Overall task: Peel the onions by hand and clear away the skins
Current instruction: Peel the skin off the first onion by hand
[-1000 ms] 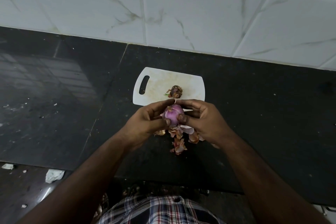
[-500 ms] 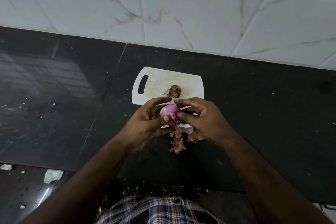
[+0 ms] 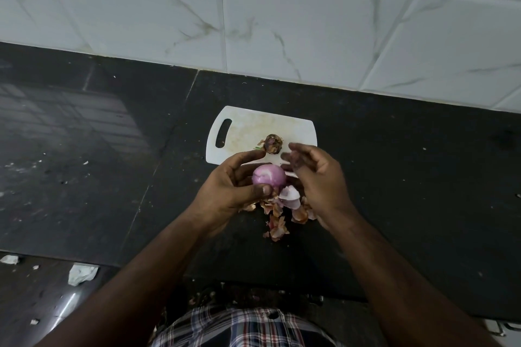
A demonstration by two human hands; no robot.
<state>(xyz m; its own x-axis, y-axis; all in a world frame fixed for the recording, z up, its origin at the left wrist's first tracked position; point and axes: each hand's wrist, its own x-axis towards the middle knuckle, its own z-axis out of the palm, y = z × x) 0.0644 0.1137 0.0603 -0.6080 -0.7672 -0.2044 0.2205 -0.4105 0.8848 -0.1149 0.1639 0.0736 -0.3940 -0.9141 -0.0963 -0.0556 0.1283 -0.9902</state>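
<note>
Onion: peeled, pink-purple and glossy, the peeled onion (image 3: 268,175) sits up off the counter in your left hand, just in front of the board's near edge.
Left hand: your left hand (image 3: 229,184) cups the bulb from the left, thumb pressed on its near side, index finger arched over the top. A firm grasp.
Right hand: your right hand (image 3: 317,179) hovers just right of the bulb, fingers spread and loosely curled, nothing gripped in them. The fingertips are blurred, so you cannot tell whether one brushes the bulb's right side.
Skins: a heap of loose skins (image 3: 282,211) lies on the black counter (image 3: 408,177) under and between your hands, brown papery scraps with a few pale pink layers on top, trailing toward you.
Board: the white cutting board (image 3: 248,128) lies flat just beyond your hands, handle slot to the left, its surface stained.
Second onion: an unpeeled onion (image 3: 273,144), still in dry brown skin, rests on the board near its front edge, just beyond your left index fingertip.
Backdrop: white marbled wall tiles (image 3: 282,22) rise behind the counter.
Near edge: your plaid shirt (image 3: 242,329) shows at the bottom.
</note>
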